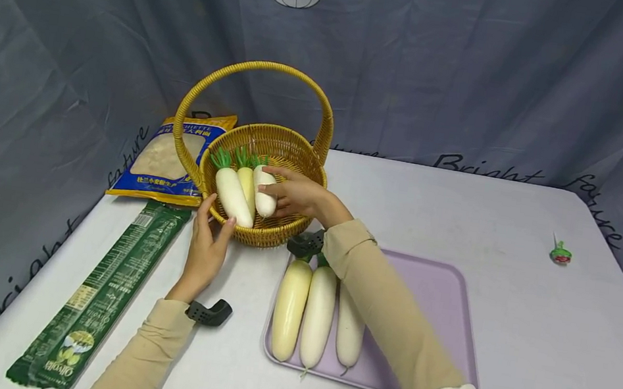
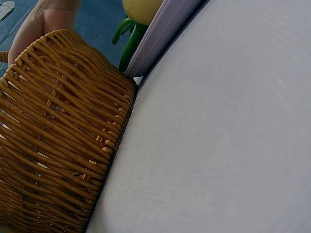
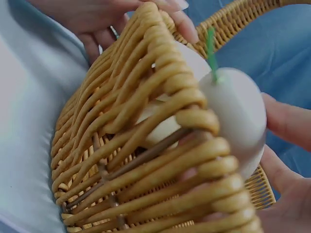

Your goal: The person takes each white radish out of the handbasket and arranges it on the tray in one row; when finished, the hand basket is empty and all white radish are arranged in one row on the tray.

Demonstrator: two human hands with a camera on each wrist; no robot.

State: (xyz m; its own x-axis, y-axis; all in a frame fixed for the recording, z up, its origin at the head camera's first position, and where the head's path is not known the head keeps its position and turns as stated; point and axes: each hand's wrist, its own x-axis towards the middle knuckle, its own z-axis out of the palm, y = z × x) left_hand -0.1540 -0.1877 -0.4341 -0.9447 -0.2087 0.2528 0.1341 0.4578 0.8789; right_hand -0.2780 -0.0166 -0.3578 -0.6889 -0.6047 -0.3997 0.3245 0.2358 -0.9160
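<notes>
A yellow wicker basket [image 1: 275,237] with a tall handle stands on the table, and small radishes with green tops lie in it. One is a plump white radish [image 1: 235,197], and beside it is a pale yellow radish [image 1: 247,187]. My right hand [image 1: 302,194] reaches over the basket's right side and pinches another white radish [image 1: 263,204] between thumb and fingers; in the right wrist view this radish [image 3: 238,119] shows just past the rim. At the near left of the basket, my left hand [image 1: 206,253] holds the rim, with fingers [image 3: 182,24] over the edge.
A lilac tray [image 1: 435,292] with larger radishes [image 1: 318,318] lies under my right forearm. Left of the basket are a blue-and-yellow pasta bag [image 1: 164,154] and a long green packet [image 1: 99,298]. A small green-and-red lollipop [image 1: 560,253] lies far right.
</notes>
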